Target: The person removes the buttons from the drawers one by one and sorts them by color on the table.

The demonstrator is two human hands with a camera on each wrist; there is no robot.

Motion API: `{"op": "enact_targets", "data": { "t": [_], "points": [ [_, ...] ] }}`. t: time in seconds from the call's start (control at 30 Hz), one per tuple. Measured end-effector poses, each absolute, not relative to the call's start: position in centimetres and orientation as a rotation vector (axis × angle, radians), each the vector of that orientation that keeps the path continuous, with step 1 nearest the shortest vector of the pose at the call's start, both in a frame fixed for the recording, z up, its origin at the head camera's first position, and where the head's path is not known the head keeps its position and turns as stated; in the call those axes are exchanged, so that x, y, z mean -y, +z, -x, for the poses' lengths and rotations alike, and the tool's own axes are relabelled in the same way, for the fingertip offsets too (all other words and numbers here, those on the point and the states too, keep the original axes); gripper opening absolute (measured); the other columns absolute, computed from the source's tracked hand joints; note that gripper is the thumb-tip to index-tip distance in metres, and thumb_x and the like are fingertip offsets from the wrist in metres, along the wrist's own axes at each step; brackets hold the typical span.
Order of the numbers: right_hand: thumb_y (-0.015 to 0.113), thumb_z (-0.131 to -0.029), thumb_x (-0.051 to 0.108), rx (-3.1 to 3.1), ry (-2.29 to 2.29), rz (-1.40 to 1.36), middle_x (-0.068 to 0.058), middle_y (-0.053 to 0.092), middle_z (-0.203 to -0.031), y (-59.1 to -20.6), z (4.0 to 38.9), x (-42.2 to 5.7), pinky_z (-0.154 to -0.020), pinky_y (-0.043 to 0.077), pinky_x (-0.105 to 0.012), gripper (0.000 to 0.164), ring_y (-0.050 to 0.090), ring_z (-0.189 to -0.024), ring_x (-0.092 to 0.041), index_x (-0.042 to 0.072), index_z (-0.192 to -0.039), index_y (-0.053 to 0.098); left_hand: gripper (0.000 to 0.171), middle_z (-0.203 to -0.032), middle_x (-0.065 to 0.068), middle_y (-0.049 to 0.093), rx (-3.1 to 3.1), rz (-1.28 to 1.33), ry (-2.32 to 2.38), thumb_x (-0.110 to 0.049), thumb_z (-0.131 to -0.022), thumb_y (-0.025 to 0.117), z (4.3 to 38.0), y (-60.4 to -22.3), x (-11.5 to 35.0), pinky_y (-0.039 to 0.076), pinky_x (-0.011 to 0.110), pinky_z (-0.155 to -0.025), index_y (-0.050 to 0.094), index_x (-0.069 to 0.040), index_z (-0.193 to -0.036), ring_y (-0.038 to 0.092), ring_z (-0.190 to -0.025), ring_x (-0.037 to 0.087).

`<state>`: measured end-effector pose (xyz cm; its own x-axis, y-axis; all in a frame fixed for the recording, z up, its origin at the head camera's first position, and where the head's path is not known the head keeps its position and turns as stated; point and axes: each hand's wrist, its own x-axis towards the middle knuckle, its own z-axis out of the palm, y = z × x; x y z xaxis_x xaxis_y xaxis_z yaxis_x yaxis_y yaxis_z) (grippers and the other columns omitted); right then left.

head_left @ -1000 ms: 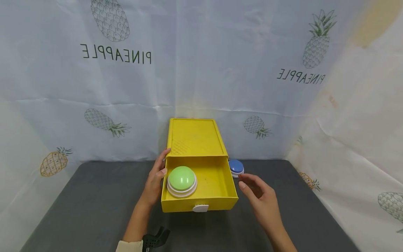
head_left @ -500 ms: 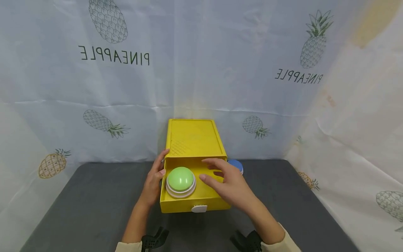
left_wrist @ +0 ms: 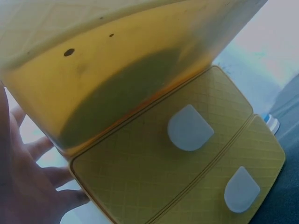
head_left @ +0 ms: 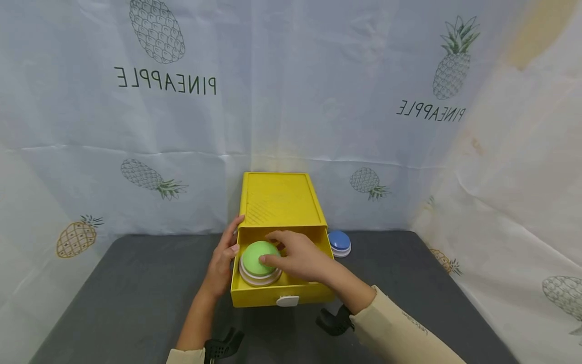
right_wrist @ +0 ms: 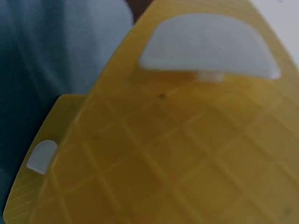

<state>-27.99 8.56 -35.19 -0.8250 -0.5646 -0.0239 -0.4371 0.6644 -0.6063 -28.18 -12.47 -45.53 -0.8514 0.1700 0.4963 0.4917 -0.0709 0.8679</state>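
Observation:
A yellow box of drawers [head_left: 282,197] stands on the dark table, its top drawer [head_left: 300,298] pulled out. Inside at the left sits a push button with a green dome [head_left: 256,258] and white base. My right hand [head_left: 300,256] reaches over the drawer, thumb overlapping the dome and forefinger just behind it. My left hand [head_left: 223,260] rests along the box's left side; its fingers [left_wrist: 56,175] lie spread against the wall in the left wrist view. The drawer's white handle [right_wrist: 210,46] fills the top of the right wrist view.
A blue push button [head_left: 339,242] stands on the table [head_left: 150,293] right of the box. Two lower drawer fronts have white handles [left_wrist: 190,128]. A pineapple-print curtain [head_left: 291,101] hangs behind and at the sides.
My right hand has moved left from beside the blue button, across the open drawer to the green button. My left hand stays at the box's side.

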Motion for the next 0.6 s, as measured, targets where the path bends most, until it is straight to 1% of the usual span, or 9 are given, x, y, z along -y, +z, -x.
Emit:
{"op": "enact_targets", "data": {
  "t": [0.1, 0.17, 0.27, 0.33, 0.4, 0.5, 0.53, 0.6],
  "points": [
    [0.067, -0.097, 0.04, -2.673, -0.818, 0.827, -0.005, 0.068, -0.127, -35.44, 28.3, -8.19, -0.088, 0.053, -0.033, 0.054, 0.063, -0.102, -0.016, 0.008, -0.14, 0.059, 0.061, -0.154, 0.031, 0.037, 1.957, 0.727, -2.013, -0.013, -0.101, 0.029, 28.2, -45.59, 12.46, 0.046, 0.015, -0.099, 0.022, -0.012, -0.162, 0.052, -0.127, 0.0],
    [0.066, -0.098, 0.04, -2.665, -0.807, 0.828, -0.003, 0.069, -0.123, -35.48, 28.25, -8.1, -0.085, 0.052, -0.03, 0.051, 0.061, -0.097, -0.013, 0.009, -0.138, 0.06, 0.061, -0.153, 0.03, 0.038, 1.951, 0.731, -2.009, -0.013, -0.101, 0.03, 28.18, -45.6, 12.48, 0.046, 0.015, -0.098, 0.022, -0.012, -0.162, 0.053, -0.127, 0.0],
    [0.068, -0.097, 0.039, -2.656, -0.832, 0.827, 0.0, 0.069, -0.12, -35.5, 28.02, -8.17, -0.083, 0.051, -0.027, 0.048, 0.06, -0.094, -0.011, 0.013, -0.136, 0.061, 0.061, -0.151, 0.03, 0.039, 1.946, 0.748, -2.008, -0.013, -0.101, 0.03, 28.19, -45.63, 12.48, 0.047, 0.016, -0.097, 0.022, -0.011, -0.162, 0.054, -0.125, 0.001],
    [0.071, -0.095, 0.037, -2.639, -0.871, 0.829, 0.002, 0.069, -0.118, -35.48, 27.86, -8.25, -0.085, 0.053, -0.027, 0.045, 0.062, -0.096, -0.011, 0.014, -0.134, 0.062, 0.061, -0.149, 0.03, 0.041, 1.946, 0.758, -2.018, -0.013, -0.101, 0.03, 28.2, -45.65, 12.48, 0.048, 0.018, -0.096, 0.022, -0.01, -0.162, 0.056, -0.122, 0.002],
    [0.075, -0.092, 0.034, -2.614, -0.921, 0.839, 0.001, 0.069, -0.119, -35.46, 27.75, -8.33, -0.087, 0.055, -0.028, 0.045, 0.065, -0.1, -0.014, 0.015, -0.131, 0.064, 0.061, -0.148, 0.025, 0.043, 1.946, 0.752, -2.027, -0.013, -0.101, 0.029, 28.2, -45.66, 12.47, 0.049, 0.018, -0.096, 0.022, -0.01, -0.161, 0.056, -0.121, 0.003],
    [0.081, -0.088, 0.032, -2.57, -0.986, 0.86, -0.001, 0.068, -0.123, -35.36, 27.67, -8.4, -0.088, 0.057, -0.028, 0.049, 0.068, -0.109, -0.021, 0.015, -0.131, 0.065, 0.061, -0.145, 0.013, 0.046, 1.945, 0.732, -2.038, -0.014, -0.101, 0.029, 28.14, -45.66, 12.49, 0.05, 0.019, -0.095, 0.022, -0.011, -0.162, 0.057, -0.12, 0.003],
    [0.082, -0.087, 0.031, -2.551, -1.006, 0.866, -0.002, 0.067, -0.125, -35.3, 27.66, -8.41, -0.087, 0.057, -0.027, 0.052, 0.068, -0.11, -0.022, 0.014, -0.133, 0.065, 0.061, -0.145, 0.009, 0.047, 1.945, 0.729, -2.037, -0.014, -0.102, 0.029, 28.11, -45.67, 12.51, 0.051, 0.019, -0.095, 0.022, -0.011, -0.162, 0.057, -0.12, 0.003],
    [0.083, -0.085, 0.031, -2.515, -1.037, 0.874, -0.003, 0.066, -0.127, -35.22, 27.63, -8.45, -0.083, 0.057, -0.025, 0.058, 0.068, -0.104, -0.021, 0.014, -0.136, 0.063, 0.06, -0.145, 0.002, 0.047, 1.945, 0.725, -2.038, -0.015, -0.102, 0.029, 28.07, -45.68, 12.54, 0.051, 0.019, -0.094, 0.022, -0.012, -0.162, 0.057, -0.12, 0.003]
  ]
}}
